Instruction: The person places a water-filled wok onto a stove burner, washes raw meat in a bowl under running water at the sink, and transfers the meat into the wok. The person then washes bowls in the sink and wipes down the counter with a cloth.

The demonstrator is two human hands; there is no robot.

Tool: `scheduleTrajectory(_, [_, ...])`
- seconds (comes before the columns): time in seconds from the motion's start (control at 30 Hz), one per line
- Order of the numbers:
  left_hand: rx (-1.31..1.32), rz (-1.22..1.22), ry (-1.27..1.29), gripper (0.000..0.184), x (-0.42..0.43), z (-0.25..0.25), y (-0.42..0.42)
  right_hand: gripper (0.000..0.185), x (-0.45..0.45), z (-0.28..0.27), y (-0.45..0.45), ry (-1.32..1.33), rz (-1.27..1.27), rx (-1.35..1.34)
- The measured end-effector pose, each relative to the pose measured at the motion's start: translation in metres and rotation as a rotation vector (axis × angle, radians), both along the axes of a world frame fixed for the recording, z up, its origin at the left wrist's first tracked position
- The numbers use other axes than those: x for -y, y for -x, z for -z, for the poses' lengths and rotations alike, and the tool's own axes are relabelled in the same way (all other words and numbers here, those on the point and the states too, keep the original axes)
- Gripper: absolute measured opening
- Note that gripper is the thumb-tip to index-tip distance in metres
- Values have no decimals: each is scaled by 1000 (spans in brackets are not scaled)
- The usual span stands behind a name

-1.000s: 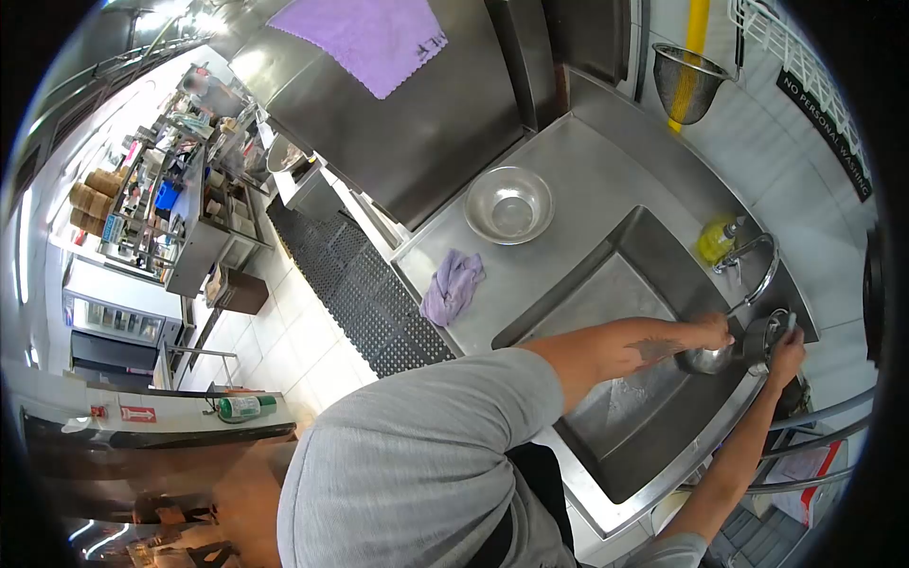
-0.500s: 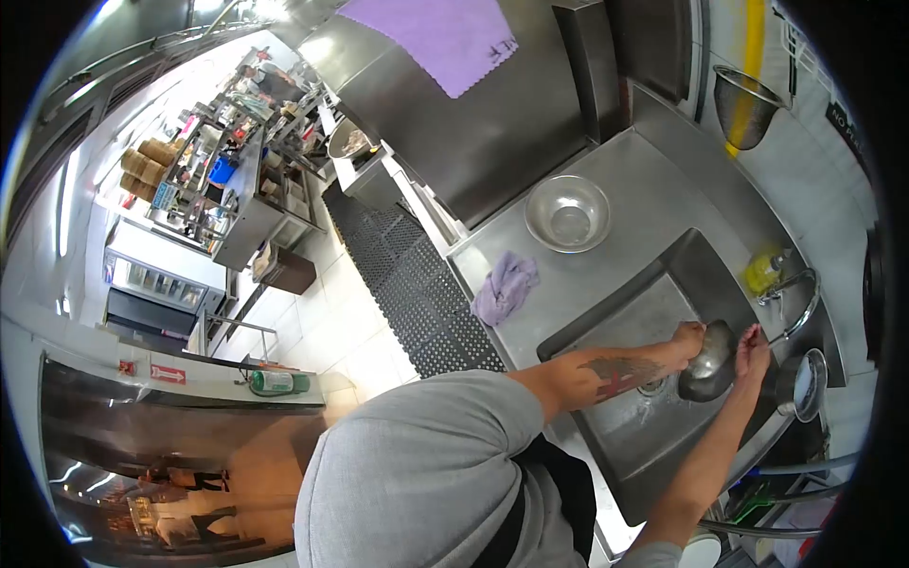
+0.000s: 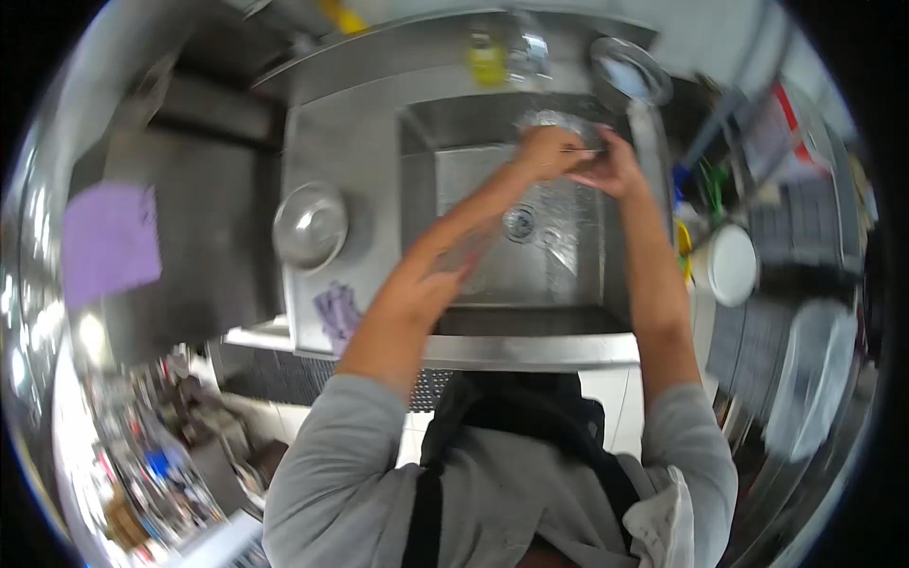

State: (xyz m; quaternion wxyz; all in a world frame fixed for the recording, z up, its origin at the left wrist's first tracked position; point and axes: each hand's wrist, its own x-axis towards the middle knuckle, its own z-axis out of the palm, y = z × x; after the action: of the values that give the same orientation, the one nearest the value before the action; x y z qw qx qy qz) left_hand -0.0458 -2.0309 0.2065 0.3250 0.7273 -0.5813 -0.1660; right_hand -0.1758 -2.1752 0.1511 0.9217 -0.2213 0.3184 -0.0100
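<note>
Over the back of the steel sink (image 3: 473,284), my left hand (image 3: 549,151) is closed on a metal bowl (image 3: 561,120), partly hidden by the hands and blurred. My right hand (image 3: 614,166) grips the bowl's right side, its fingers curled near the rim. Water splashes around the bowl, below the blurred faucet (image 3: 530,47). Wet streaks show on the sink floor by the drain (image 3: 520,223).
A second metal bowl (image 3: 311,227) and a purple cloth (image 3: 338,315) lie on the left counter. A yellow soap bottle (image 3: 487,62) stands behind the sink. A round metal container (image 3: 630,74) is at the back right corner. A white round lid (image 3: 732,265) is right of the sink.
The view has turned to face the sink squarely. The right hand has left the round container at the sink's edge and come to the bowl, which has moved under the faucet.
</note>
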Motion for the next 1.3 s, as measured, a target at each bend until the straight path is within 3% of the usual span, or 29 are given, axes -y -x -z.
scheduleTrajectory(0.03, [80, 18, -52, 43, -14, -5, 8, 54, -9, -12, 0, -91, 65, -67])
scheduleTrajectory(0.07, [202, -40, -25, 40, -27, -4, 10, 51, -13, 3, -3, 46, 130, -108])
scheduleTrajectory(0.1, [207, -151, 302, 30, -36, 29, 3, 48, -18, 20, -6, 178, 186, -154])
scheduleTrajectory(0.13, [164, -320, 401, 32, -36, 40, 2, 45, -29, 8, -2, 190, 207, -159])
scheduleTrajectory(0.2, [-406, -684, 372, 41, -30, 63, -5, 37, -52, 2, 11, 118, 208, -137])
scheduleTrajectory(0.27, [-921, -838, 204, 46, -11, 71, -24, 32, -77, 28, 18, -27, 213, -54])
scheduleTrajectory(0.33, [-1062, -444, 23, 50, 6, 51, -46, 30, -101, 54, 22, -97, 246, -17])
scheduleTrajectory(0.37, [-1062, -433, 14, 50, 19, 34, -45, 30, -107, 67, 26, -82, 143, -38])
scheduleTrajectory(0.43, [-215, 75, -284, 58, 37, -9, -37, 30, -112, 86, 26, -79, 34, -62])
scheduleTrajectory(0.47, [-219, 69, -292, 58, 40, -24, -29, 32, -102, 95, 17, 29, 53, -155])
scheduleTrajectory(0.5, [-58, 177, -280, 60, 41, -35, -19, 33, -91, 106, 7, 139, 68, -245])
scheduleTrajectory(0.53, [102, 281, -268, 61, 38, -40, -14, 32, -79, 120, 5, 212, 220, -36])
scheduleTrajectory(0.57, [101, 269, -278, 61, 31, -41, -16, 31, -68, 132, 4, 280, 370, 176])
scheduleTrajectory(0.63, [184, 295, -5, 59, 13, -44, -24, 34, -44, 74, -27, 778, 203, -221])
scheduleTrajectory(0.7, [167, 187, 2, 61, -19, -42, -32, 40, -8, 89, -54, 1397, 42, -298])
scheduleTrajectory(0.77, [106, -134, 196, 64, -73, -31, -35, 43, -15, 0, -53, 1865, -276, -317])
scheduleTrajectory(0.8, [119, -218, 115, 64, -102, -13, -35, 41, -18, -30, -56, 1996, -442, -276])
scheduleTrajectory(0.87, [-20, -283, -136, 60, -156, 20, -29, 28, -28, -46, -62, 2289, -620, -123])
scheduleTrajectory(0.93, [-416, -422, -26, 52, -196, 58, -25, 20, -51, -70, -85, 2388, -836, -320])
scheduleTrajectory(0.97, [-418, -451, -16, 52, -215, 55, -19, 20, -52, -68, -90, 2402, -850, -285])
scheduleTrajectory(1.03, [-1328, -863, 220, 39, -253, 47, -5, 17, -50, -70, -98, 2438, -813, -363])
scheduleTrajectory(1.1, [-1625, -1176, 480, 49, -301, 36, -12, 16, -54, -83, -98, 2511, -687, -334])
scheduleTrajectory(1.13, [-1655, -813, 497, 74, -351, 56, -32, 17, -48, -81, -95, 2572, -585, -265])
scheduleTrajectory(1.17, [-1657, -1278, 552, 82, -361, 40, -41, 18, -39, -71, -95, 2603, -584, -239])
scheduleTrajectory(1.2, [-1732, -1261, 547, 83, -387, 39, -58, 19, -27, -60, -99, 2635, -576, -224])
scheduleTrajectory(1.23, [-1849, -1130, 633, 82, -415, 60, -80, 20, -19, -62, -103, 2511, -772, -381])
scheduleTrajectory(1.27, [-1663, -1301, 531, 65, -427, 65, -95, 22, -13, -64, -106, 2366, -946, -525])
scheduleTrajectory(1.3, [-1515, -1283, 564, 54, -429, 73, -107, 22, -4, -56, -102, 2354, -961, -570])
